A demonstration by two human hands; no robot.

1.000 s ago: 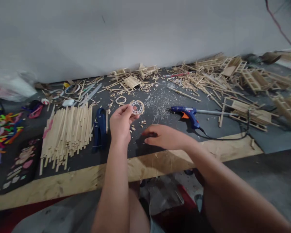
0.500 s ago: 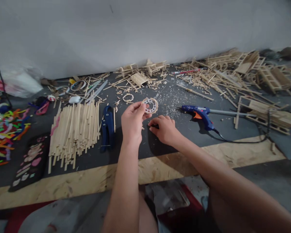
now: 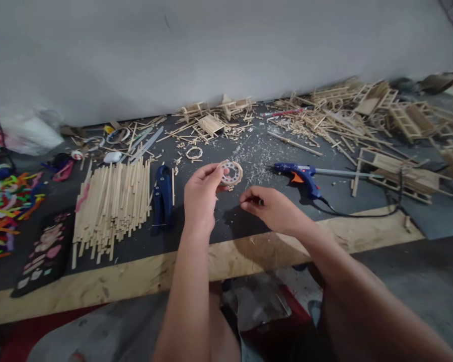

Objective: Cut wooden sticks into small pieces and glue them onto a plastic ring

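Observation:
Between thumb and fingers, my left hand (image 3: 201, 195) grips a pale ring with holes (image 3: 235, 173), edged with short wooden pieces and tilted toward me above the dark mat. My right hand (image 3: 274, 207) hovers just to the right and lower, apart from the ring, its fingers curled with the thumb and fingertips together. Whatever they pinch, if anything, is too small to make out. To the right lies a blue hot glue gun (image 3: 300, 173) with an orange trigger and a long glue stick in its back. Behind the ring, a small wooden ring (image 3: 194, 153) rests on the mat.
Left of my hands are a blue cutter (image 3: 162, 196), a stack of wooden sticks (image 3: 115, 206) and a dark phone case (image 3: 45, 251). Colourful pipe cleaners (image 3: 11, 211) lie far left. Wooden frames (image 3: 411, 120) and loose sticks fill the back right. The glue gun's cord (image 3: 362, 216) trails right.
My right hand has lifted from near the mat and turned, drawing away to the right of the ring. My left hand still holds the ring. The view has shifted slightly.

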